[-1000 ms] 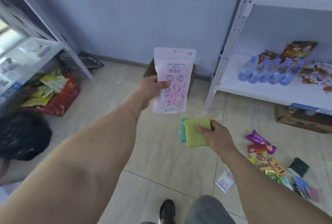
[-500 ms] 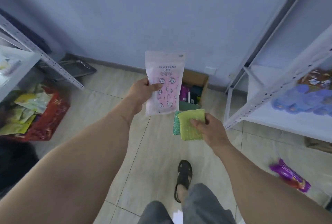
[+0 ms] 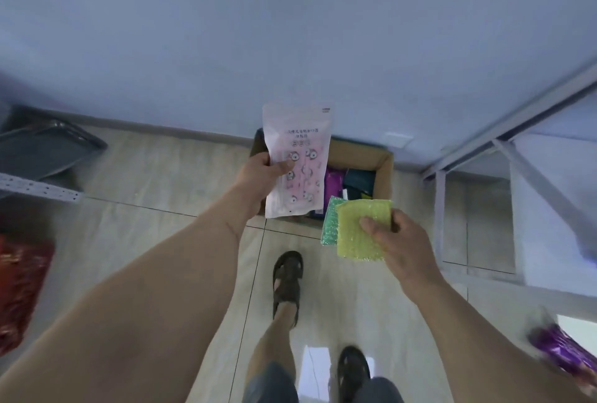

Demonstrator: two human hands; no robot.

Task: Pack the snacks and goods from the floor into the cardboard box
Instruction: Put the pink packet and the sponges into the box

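Cardboard is filling more of the view than a second ago: the box (image 3: 382,165) is now lying just beyond both hands, open-topped against the wall, with purple and dark packets already inside. That means the walk over is nearly done, and I judge the drop to be the next step.

Beyond the right hand, a white shelf frame (image 3: 465,157) is standing close beside the box; it could be crowding that arm. Far to the left of the left hand, a grey tray (image 3: 42,150) and a red bag (image 3: 19,286) are lying on the floor.

The pouch (image 3: 297,157), pink and white, is being pinched upright between thumb and fingers of the left hand (image 3: 258,176), hanging over the box's near left corner. The right hand (image 3: 395,241) is gripping two sponges (image 3: 357,228), yellow over green, just short of the box. One purple packet (image 3: 562,351) is waiting on the floor, behind the right arm.
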